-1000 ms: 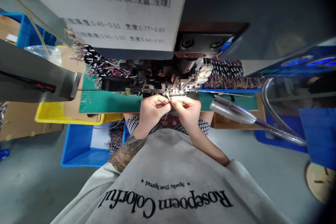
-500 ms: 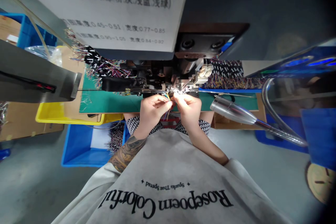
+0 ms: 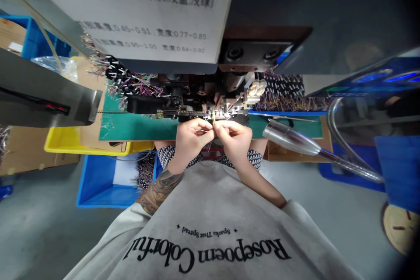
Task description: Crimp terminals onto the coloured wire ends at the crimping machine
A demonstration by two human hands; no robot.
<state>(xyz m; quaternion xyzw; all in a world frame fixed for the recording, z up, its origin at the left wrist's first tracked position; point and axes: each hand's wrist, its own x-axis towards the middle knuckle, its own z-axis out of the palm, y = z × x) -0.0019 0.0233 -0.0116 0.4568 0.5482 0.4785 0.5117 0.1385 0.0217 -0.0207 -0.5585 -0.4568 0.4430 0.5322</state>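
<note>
Thin coloured wires (image 3: 214,119), yellow among them, stand up between my two hands at the front of a crimping machine (image 3: 226,107). My left hand (image 3: 193,138) is closed, thumb and fingers pinching the wire bundle. Close against it, my right hand (image 3: 234,138) pinches the wires too, its fingertips just below the machine's metal tooling. Loose wire ends hang under the fingertips. Where exactly the wire tips meet the tooling is too small to tell.
A metal lamp head (image 3: 292,136) on a flexible neck stands to the right. Bundles of black-sleeved wires (image 3: 285,89) lie behind on both sides. Beneath the green mat (image 3: 141,129) at left are a yellow tray (image 3: 87,146) and a blue bin (image 3: 98,199). A printed sheet (image 3: 147,22) hangs above.
My right hand moved up toward the tooling, apart from the left, then came back down beside it. The fanned wires at my left fingertips now stand more upright, yellow most visible.
</note>
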